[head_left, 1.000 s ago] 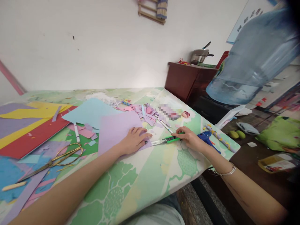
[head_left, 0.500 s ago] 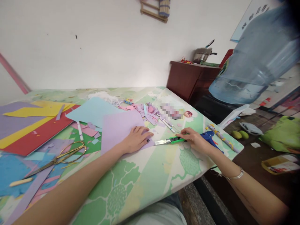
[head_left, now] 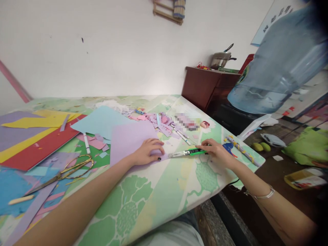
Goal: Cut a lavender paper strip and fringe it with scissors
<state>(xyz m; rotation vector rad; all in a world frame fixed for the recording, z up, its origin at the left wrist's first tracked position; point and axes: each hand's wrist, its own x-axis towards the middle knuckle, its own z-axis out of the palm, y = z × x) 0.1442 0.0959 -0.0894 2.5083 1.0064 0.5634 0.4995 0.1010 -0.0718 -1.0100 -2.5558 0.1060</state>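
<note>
My left hand (head_left: 147,152) rests on a sheet of lilac paper (head_left: 125,136), fingers apart and bent, thumb near the paper's right corner. At that corner lies the blade end of a green utility knife (head_left: 188,152), flat on the tablecloth. Over the far end of its handle is my right hand (head_left: 215,152), fingers loosely stretched and not closed round it; its thumb is mostly hidden. A blue glue gun (head_left: 228,148) lies partly behind the right hand. White pens (head_left: 183,135) and paper scraps (head_left: 164,123) lie beyond the knife.
Gold-handled scissors (head_left: 60,175), a red sheet (head_left: 43,147), a light blue sheet (head_left: 102,121) and coloured offcuts cover the table's left side. A decorated stick (head_left: 242,151) lies near the right edge. A large water bottle (head_left: 271,71) stands beyond.
My right hand has slid right along the knife, baring more of the handle, while the knife stays about where it was. My left fingers have bent and lifted slightly over the lilac paper.
</note>
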